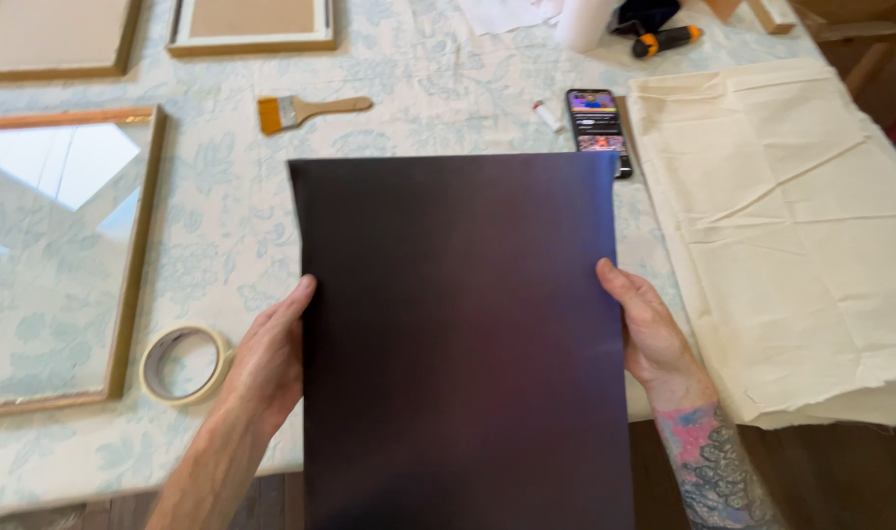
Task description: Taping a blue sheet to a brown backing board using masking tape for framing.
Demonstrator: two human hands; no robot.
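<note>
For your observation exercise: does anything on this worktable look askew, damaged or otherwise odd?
Little stands out. The cream cloth is creased, with a frayed near edge hanging over the table edge. The dark sheet, held by the left hand and right hand, looks flat and undamaged.

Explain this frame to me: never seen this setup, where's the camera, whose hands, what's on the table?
There is no machine. One camera sits on a person's head and looks down at their own bare hands. The left hand and right hand grip the side edges of a large dark sheet, held over the table's patterned cloth. Around it lie a roll of tape, a paintbrush, a phone, folded cream fabric and a glazed wooden frame.
</note>
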